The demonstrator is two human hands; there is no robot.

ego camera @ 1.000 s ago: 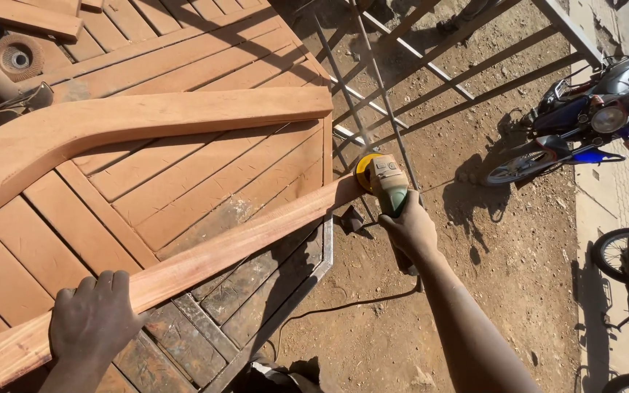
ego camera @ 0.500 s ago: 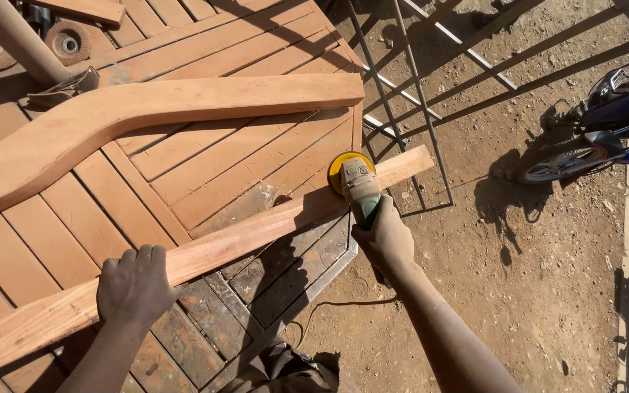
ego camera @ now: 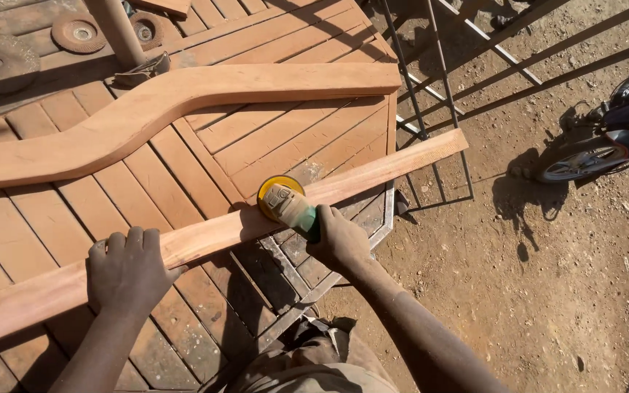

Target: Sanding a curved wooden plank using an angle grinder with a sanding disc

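A long narrow wooden board (ego camera: 373, 175) lies diagonally across a slatted wooden tabletop (ego camera: 285, 138), its far end sticking out past the table's edge. My left hand (ego camera: 127, 266) presses flat on the board near its lower left part. My right hand (ego camera: 338, 236) grips a green angle grinder (ego camera: 293, 207) with a yellow sanding disc, and the disc rests on the board's middle. A wider curved wooden piece (ego camera: 154, 109) lies on the table behind it.
Sanding discs (ego camera: 78, 30) and a metal pole (ego camera: 119, 33) sit at the table's far left. A metal frame (ego camera: 431, 87) stands past the table's right edge on bare dirt ground. A motorcycle (ego camera: 613, 138) is parked at the right.
My right hand has slid the grinder along the board from its far end toward the middle. My left hand stayed pressed on the board.
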